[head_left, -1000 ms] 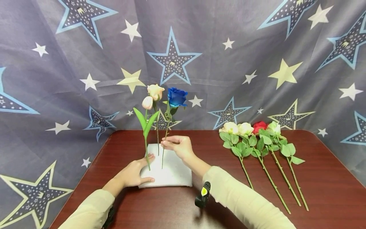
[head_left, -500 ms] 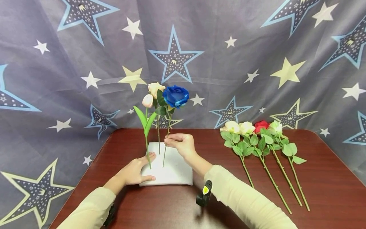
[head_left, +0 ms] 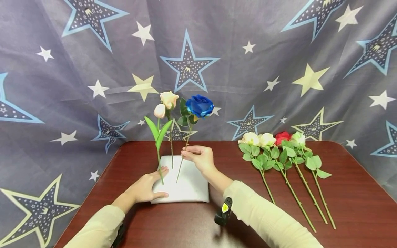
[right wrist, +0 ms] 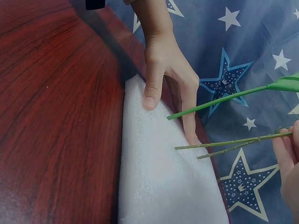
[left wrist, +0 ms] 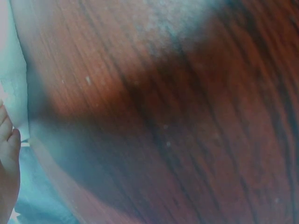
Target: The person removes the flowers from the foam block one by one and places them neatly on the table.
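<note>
My right hand (head_left: pixel 200 159) pinches the stem of a blue rose (head_left: pixel 200 106), whose lower end meets a white foam block (head_left: pixel 189 187). The stem tilts to the right. With fingers spread, my left hand (head_left: pixel 145 186) rests on the block's left side; the thumb and fingers press its top in the right wrist view. A pale pink tulip (head_left: pixel 159 111) with green leaves stands in the foam beside the left hand. Behind it a cream rose (head_left: pixel 169 100) stands upright in the block. The left wrist view catches only part of the left hand (left wrist: pixel 8 149) at its edge.
On the right of the brown table (head_left: pixel 356 199) lie several roses: two cream roses (head_left: pixel 250 138), a red rose (head_left: pixel 282 137) and a pale green rose (head_left: pixel 298 138), stems toward the front. A grey star-patterned cloth (head_left: pixel 235 79) hangs behind the table.
The blue rose's head has swung to the right and its stem leans more. My right hand has shifted slightly right with it. The left hand stays on the block.
</note>
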A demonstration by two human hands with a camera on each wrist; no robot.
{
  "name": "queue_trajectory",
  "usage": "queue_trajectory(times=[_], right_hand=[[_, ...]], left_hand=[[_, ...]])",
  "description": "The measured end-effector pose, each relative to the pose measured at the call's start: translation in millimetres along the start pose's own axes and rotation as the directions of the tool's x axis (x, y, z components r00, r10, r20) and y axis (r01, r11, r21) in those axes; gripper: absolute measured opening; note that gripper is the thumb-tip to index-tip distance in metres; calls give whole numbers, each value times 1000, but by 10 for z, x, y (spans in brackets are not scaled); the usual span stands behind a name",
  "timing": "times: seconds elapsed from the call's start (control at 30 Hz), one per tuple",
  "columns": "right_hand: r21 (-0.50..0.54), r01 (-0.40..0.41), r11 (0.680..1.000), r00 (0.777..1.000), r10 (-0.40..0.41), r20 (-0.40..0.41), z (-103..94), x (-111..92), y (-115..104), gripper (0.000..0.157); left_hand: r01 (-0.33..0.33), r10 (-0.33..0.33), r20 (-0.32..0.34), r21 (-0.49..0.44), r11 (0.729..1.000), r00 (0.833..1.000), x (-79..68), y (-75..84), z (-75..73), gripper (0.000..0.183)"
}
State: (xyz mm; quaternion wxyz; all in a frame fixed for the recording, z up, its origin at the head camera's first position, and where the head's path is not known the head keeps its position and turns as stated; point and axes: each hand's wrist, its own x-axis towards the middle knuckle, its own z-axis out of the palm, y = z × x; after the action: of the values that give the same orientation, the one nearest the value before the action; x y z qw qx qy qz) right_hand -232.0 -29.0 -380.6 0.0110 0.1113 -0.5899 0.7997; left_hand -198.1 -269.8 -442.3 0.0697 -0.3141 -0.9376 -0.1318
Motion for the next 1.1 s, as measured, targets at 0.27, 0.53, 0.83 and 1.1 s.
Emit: queue_trajectory(times=[0.27,0.53,0.83,1.1], right_hand=[[-6,16,1000,1000,-16,8,1,-1,-35,25],[3,29,1000,1000,-29,-6,-13,-8,-52,25],[29,20,999,998,-19,-51,-53,52,-183,26],[62,11,998,999,-8,-53,-258,37,-256,29]], left_hand=[[-20,20,-20,1,1000,1000,0,-1,-4,82],[-12,12,-1,3,1000,1000,2,-6,3,82],[-13,13,-6,0,1000,1000,2,-16,-15,84],[18,-18,28,-12,1000,999,-8,-5,-13,85]])
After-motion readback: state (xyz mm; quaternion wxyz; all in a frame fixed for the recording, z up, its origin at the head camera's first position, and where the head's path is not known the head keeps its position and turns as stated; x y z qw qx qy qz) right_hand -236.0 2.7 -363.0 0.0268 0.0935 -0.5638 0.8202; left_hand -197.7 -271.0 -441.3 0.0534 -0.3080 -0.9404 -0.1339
